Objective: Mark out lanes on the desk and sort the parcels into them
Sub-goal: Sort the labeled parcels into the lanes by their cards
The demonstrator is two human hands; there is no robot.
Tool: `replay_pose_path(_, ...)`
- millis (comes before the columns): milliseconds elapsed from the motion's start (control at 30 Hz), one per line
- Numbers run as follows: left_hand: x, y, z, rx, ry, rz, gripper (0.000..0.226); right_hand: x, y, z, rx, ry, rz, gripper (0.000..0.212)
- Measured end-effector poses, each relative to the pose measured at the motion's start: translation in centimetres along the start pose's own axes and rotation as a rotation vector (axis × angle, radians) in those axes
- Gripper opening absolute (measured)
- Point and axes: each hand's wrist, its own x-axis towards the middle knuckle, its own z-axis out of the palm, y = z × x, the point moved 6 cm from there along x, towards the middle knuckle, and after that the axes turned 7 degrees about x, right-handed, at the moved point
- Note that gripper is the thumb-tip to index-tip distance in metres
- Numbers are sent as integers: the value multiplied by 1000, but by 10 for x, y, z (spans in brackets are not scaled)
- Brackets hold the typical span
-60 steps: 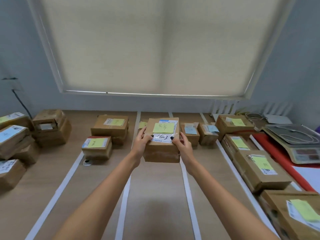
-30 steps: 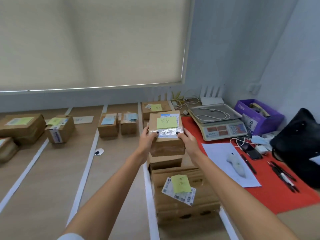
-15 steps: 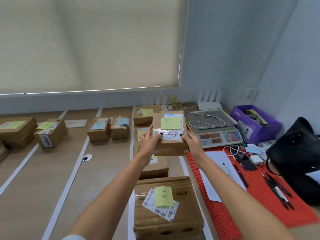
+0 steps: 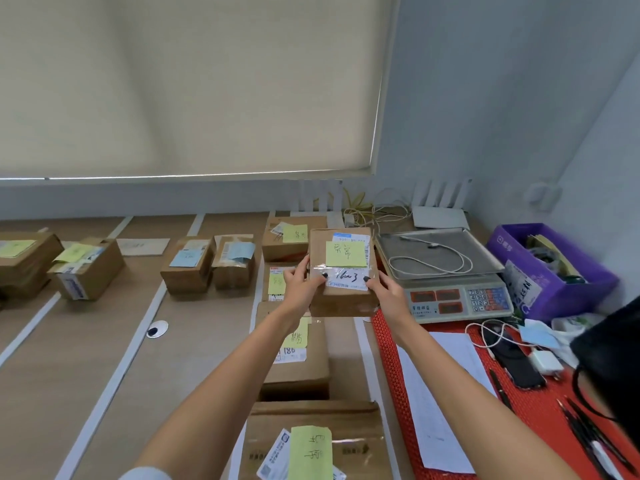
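I hold a small brown parcel (image 4: 341, 299) with a yellow sticky note and a white label in the air. My left hand (image 4: 300, 285) grips its left side and my right hand (image 4: 384, 293) grips its right side. It hangs above the rightmost lane, over a row of brown parcels with yellow notes: one at the back (image 4: 284, 242), one under my left arm (image 4: 304, 362) and a large one at the front (image 4: 311, 441). White tape strips (image 4: 114, 372) mark lanes on the wooden desk (image 4: 173, 358).
Two parcels with blue notes (image 4: 188, 265) stand in the middle lane, more parcels (image 4: 86, 266) at the left. A weighing scale (image 4: 446, 271), a purple box (image 4: 547, 268), a red mat (image 4: 540, 407) with papers, pens and a phone, and a black bag (image 4: 613, 358) fill the right.
I have carried the parcel from the middle lane to the right, over the rightmost lane beside the scale. Both hands have kept their hold on it.
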Motion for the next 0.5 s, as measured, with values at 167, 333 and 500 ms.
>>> replay_pose_path(167, 56, -8, 8, 76, 0, -26, 60, 62, 20, 4, -38, -5, 56, 48)
replay_pose_path(333, 107, -31, 11, 57, -4, -81, 60, 120, 55, 15, -41, -31, 124, 49)
replay_pose_path(500, 157, -72, 15, 41, 17, -161, 55, 168, 103, 24, -38, -35, 189, 48)
